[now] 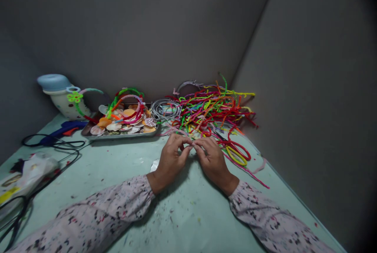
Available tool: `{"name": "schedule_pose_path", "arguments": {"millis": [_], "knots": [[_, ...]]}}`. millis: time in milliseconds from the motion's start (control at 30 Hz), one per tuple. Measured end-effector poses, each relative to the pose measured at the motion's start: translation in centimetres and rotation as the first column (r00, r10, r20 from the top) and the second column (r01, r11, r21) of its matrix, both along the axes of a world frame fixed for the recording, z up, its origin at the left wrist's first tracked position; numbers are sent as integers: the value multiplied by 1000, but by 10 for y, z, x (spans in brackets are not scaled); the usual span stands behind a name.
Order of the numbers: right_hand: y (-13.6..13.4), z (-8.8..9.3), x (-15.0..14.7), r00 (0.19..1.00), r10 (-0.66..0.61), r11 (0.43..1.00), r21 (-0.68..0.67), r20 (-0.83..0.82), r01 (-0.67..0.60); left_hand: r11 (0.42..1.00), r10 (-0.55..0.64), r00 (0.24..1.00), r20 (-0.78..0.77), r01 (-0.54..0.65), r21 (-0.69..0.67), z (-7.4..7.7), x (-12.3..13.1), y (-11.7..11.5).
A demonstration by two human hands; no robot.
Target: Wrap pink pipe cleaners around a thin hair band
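**2 hands pinched on 1 strand in front of a tangled heap**

We see 2 bare hands meeting at the middle of the pale green table top (182, 210). The left hand (170, 159) and the right hand (213, 161) are both clenched at the fingertips, and together they grasp 1 thin pale strand (191, 146) that lies between them, just above the table. Its fingers cover most of it, so we cannot tell its length or material.

At 12 to 1 o'clock from the hands sits 1 heap of red, green, yellow and orange fuzzy craft stems (212, 108), too tangled for us to count. At 3 o'clock, just beside the right hand, lie 2 stem loops, 1 red (246, 151) and 1 yellow (235, 155).

At 10 o'clock stands 1 flat metal tray (118, 136) of overlapping seashells, which we cannot count, with bent stems on top. Next to it, at 11 o'clock, is 1 coil of silver wire hoops (166, 108).

Farther out at 10 o'clock we count 1 white jar with a blue cap (59, 88) and 1 blue glue gun (63, 129). At 9 o'clock, 1 black cable (53, 143) and 1 clear plastic bag (26, 172) are cut off by the left edge.
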State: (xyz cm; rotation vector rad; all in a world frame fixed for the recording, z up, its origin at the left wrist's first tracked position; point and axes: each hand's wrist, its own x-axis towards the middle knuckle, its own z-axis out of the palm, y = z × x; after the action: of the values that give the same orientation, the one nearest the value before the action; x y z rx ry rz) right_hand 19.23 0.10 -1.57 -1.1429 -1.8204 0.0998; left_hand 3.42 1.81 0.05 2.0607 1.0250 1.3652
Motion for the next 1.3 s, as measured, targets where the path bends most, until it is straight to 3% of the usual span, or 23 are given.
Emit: {"name": "schedule_pose_path", "arguments": {"millis": [833, 1300], "knots": [[-1, 1, 1, 999, 6, 1000, 20, 32, -7, 998, 21, 999, 38, -23, 60, -4, -1, 6], [-1, 1, 0, 1000, 1, 1000, 31, 31, -2, 999, 45, 998, -47, -45, -16, -1, -1, 4]]}}
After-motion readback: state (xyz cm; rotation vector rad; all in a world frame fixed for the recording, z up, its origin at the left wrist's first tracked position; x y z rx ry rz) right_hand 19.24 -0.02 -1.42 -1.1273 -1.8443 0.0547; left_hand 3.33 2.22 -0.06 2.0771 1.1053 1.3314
